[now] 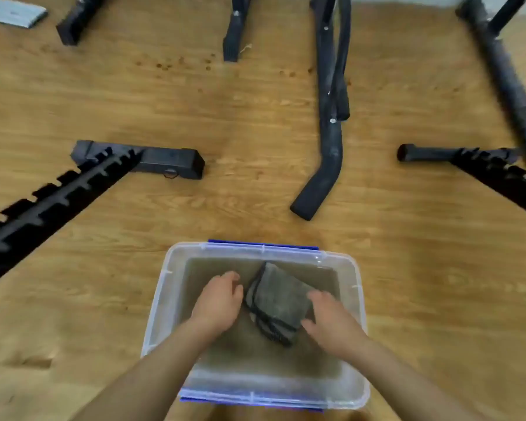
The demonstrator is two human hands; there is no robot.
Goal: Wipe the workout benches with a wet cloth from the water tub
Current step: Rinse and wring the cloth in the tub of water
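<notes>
A clear plastic water tub [158, 302] with blue clips stands on the wooden floor below me, holding murky water. A folded grey cloth [278, 302] with dark edging lies in the water at the tub's middle. My left hand [217, 302] is inside the tub at the cloth's left edge, fingers relaxed and pointing away from me. My right hand [331, 320] is at the cloth's right edge, its thumb against the cloth's near corner. Whether either hand grips the cloth is unclear. No bench pad is in view, only black frame parts.
Black metal bench frames stand around the tub: a notched rail with a square foot [140, 161] to the left, a bent padded tube [328, 159] ahead, and another notched rail with a round foot [456, 154] to the right. More legs stand farther back.
</notes>
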